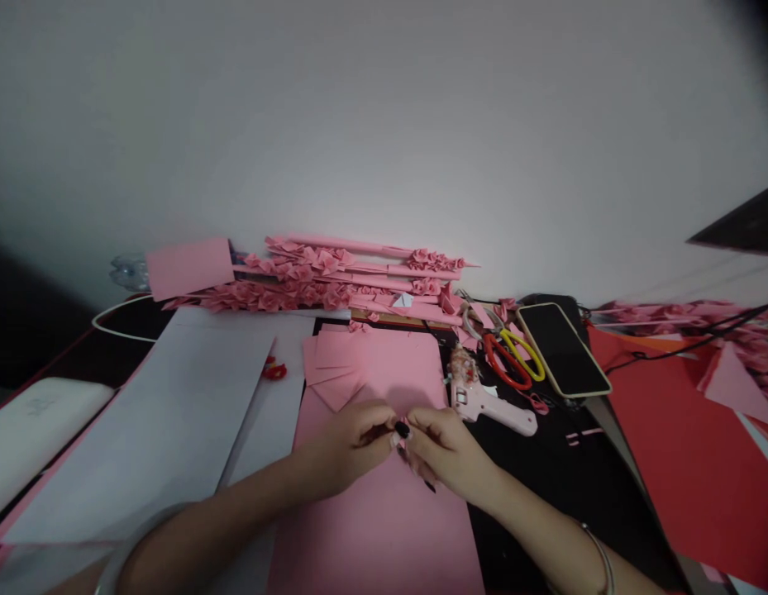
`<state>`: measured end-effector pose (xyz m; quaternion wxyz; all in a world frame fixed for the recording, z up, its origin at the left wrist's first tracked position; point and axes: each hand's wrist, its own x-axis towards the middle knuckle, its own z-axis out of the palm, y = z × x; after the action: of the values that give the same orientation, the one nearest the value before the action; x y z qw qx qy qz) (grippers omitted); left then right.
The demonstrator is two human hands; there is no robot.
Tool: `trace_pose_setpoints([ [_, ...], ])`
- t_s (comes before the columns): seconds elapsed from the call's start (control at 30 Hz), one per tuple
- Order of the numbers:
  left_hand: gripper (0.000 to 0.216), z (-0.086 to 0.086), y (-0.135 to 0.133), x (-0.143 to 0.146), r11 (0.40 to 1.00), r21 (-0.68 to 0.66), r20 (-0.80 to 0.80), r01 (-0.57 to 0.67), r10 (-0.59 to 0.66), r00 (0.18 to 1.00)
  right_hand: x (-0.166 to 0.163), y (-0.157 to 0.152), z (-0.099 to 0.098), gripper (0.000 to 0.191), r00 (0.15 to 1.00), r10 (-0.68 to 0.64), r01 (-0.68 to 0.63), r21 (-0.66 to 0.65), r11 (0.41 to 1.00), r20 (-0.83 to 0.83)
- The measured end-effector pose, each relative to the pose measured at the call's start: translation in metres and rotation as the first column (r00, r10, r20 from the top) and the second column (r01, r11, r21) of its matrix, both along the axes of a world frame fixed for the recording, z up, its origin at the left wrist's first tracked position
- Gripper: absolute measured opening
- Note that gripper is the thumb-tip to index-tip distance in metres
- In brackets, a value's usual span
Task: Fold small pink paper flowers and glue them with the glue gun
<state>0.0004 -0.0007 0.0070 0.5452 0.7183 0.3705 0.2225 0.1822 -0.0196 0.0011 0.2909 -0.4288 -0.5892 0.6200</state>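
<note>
White plastic is showing at the far left, where a rounded white case (33,421) is lying on the dark counter (545,496). Large white paper sheets (173,413) are spreading beside it, and behind them a bundle of pink paper flower stems (334,281) is resting along the wall. A long pink paper sheet (384,521) is running down the middle, with a stack of pink paper squares (331,368) sitting at its far end. Over this sheet the left hand (350,446) and the right hand (449,450) are meeting, the fingertips of both pinching tight on a small pink folded paper piece (401,440) between them. Just right of the hands a pink glue gun (492,406) is lying, then scissors with red and yellow handles (513,359), a dark-screened phone (563,349) and a red paper sheet (687,471).
</note>
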Motion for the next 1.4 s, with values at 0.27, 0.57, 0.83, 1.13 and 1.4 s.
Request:
trace_pose_setpoints([
  [0.27, 0.015, 0.0, -0.003, 0.0, 0.999, -0.032, 0.026, 0.026, -0.025, 0.999, -0.002, -0.001, 0.002, 0.048, 0.997, -0.059, 0.059, -0.006, 0.998, 0.049],
  [0.57, 0.014, 0.002, -0.006, 0.0, 0.972, -0.229, 0.105, 0.062, -0.039, 0.994, -0.009, -0.008, 0.002, 0.044, 0.977, -0.176, 0.157, 0.151, 0.976, 0.121],
  [0.83, 0.017, -0.002, -0.004, 0.002, 0.928, -0.366, 0.188, 0.073, -0.003, 0.982, -0.009, -0.008, -0.002, 0.051, 0.969, -0.203, 0.172, 0.207, 0.963, 0.139],
  [1.13, 0.016, -0.007, -0.005, 0.003, 0.903, -0.425, 0.163, 0.068, 0.002, 0.987, -0.007, -0.007, 0.0, 0.052, 0.965, -0.165, 0.096, 0.31, 0.946, 0.205],
  [1.4, 0.018, -0.013, -0.004, 0.002, 0.897, -0.436, 0.161, 0.073, -0.002, 0.987, -0.006, -0.008, -0.006, 0.042, 0.951, -0.163, 0.038, 0.421, 0.906, 0.264],
])
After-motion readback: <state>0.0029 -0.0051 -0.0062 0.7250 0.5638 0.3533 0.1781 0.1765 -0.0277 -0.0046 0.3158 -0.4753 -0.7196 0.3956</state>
